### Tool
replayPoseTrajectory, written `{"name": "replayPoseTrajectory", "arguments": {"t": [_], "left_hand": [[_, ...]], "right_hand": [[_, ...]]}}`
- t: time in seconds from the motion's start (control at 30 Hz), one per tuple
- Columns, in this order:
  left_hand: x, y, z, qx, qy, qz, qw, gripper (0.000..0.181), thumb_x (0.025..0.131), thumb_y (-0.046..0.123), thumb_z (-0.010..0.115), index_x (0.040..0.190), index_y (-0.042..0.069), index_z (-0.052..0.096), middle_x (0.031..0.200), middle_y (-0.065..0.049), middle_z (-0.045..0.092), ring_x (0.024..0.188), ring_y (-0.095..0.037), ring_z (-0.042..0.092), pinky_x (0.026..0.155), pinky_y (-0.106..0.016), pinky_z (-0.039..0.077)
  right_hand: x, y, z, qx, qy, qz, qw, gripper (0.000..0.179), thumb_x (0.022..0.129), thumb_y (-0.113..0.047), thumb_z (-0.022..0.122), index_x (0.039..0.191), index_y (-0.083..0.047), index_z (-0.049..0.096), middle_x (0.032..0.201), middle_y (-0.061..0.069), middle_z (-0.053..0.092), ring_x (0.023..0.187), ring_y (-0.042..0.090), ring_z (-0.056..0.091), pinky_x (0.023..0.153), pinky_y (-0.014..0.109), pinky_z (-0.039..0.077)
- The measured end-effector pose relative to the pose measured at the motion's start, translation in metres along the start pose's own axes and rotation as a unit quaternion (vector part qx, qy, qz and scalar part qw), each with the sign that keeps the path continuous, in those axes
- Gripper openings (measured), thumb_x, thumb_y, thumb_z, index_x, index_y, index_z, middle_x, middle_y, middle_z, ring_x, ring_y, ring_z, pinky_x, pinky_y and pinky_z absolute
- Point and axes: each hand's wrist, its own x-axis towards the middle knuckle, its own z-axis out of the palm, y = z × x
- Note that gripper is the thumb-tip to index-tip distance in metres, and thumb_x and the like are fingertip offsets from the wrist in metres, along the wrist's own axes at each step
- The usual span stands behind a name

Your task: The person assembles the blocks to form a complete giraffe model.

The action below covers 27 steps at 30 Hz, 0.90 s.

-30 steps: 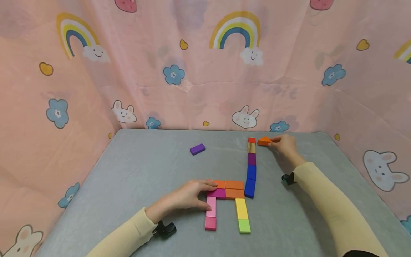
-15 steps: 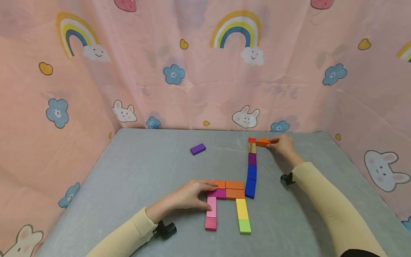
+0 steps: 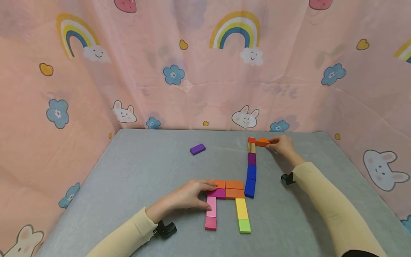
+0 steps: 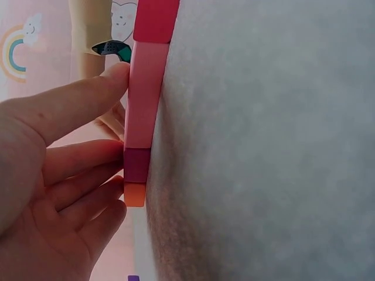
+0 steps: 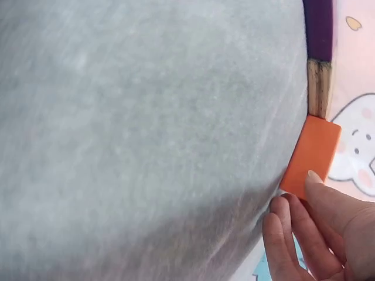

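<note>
At the far end of the table my right hand (image 3: 282,145) pinches an orange triangular block (image 3: 263,142) between thumb and fingers. The block's tip is right at the top of a column, beside a red block (image 3: 252,140) and a wood-grain block (image 3: 252,148). In the right wrist view my thumb lies on the orange block's face (image 5: 313,153). My left hand (image 3: 192,194) rests with relaxed fingers on the flat block figure: fingertips on the orange and magenta blocks (image 3: 219,193), thumb on the light pink block (image 3: 211,206). The left wrist view shows these fingertips along the blocks' upper faces.
Below the wood-grain block run a purple block (image 3: 252,159) and two blue blocks (image 3: 251,172). Two orange blocks (image 3: 234,193), a yellow block (image 3: 242,208) and a green block (image 3: 244,226) complete the figure's right side. A loose violet block (image 3: 197,149) lies at the back.
My right hand has shifted the orange triangular block slightly left, up against the column's top, and then held it there. The left hand has stayed in place.
</note>
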Motion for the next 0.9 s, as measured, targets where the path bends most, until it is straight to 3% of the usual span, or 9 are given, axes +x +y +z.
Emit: {"name": "replayPoseTrajectory", "arguments": {"t": [0.23,0.57,0.77,0.9], "left_hand": [[0.001,0.002,0.0,-0.007,-0.001,0.001,1.0,0.061,0.078,0.033,0.077,0.132,0.013,0.057,0.141,0.003,0.051,0.136,-0.017,0.041,0.11,-0.036,0.036],[-0.001,-0.001,0.001,-0.012,-0.003,-0.006,0.9999,0.061,0.078,0.034,0.077,0.133,0.015,0.057,0.141,0.006,0.05,0.136,-0.015,0.041,0.11,-0.037,0.036],[-0.001,0.0,0.0,-0.007,-0.005,-0.008,0.9999,0.061,0.079,0.036,0.076,0.133,0.016,0.057,0.142,0.005,0.05,0.136,-0.016,0.041,0.109,-0.038,0.037],[0.0,0.001,0.0,-0.01,-0.01,-0.011,0.9998,0.061,0.079,0.036,0.076,0.133,0.017,0.056,0.142,0.006,0.049,0.136,-0.015,0.04,0.109,-0.038,0.037]], "right_hand": [[-0.016,0.009,-0.017,0.04,-0.012,0.007,0.9991,0.046,0.092,-0.029,0.061,0.125,0.004,0.058,0.119,0.027,0.061,0.109,0.041,0.056,0.091,0.05,0.048],[-0.043,0.002,-0.035,0.041,-0.01,-0.017,0.9989,0.055,0.091,-0.041,0.06,0.125,0.002,0.058,0.118,0.025,0.063,0.099,0.035,0.064,0.083,0.044,0.054],[-0.059,-0.008,-0.034,0.017,-0.013,-0.046,0.9987,0.059,0.089,-0.047,0.06,0.124,0.0,0.06,0.117,0.021,0.065,0.106,0.037,0.061,0.09,0.05,0.05],[-0.072,-0.018,-0.023,0.009,-0.019,-0.076,0.9969,0.055,0.09,-0.038,0.063,0.126,0.002,0.057,0.12,0.023,0.063,0.11,0.039,0.06,0.092,0.052,0.048]]}}
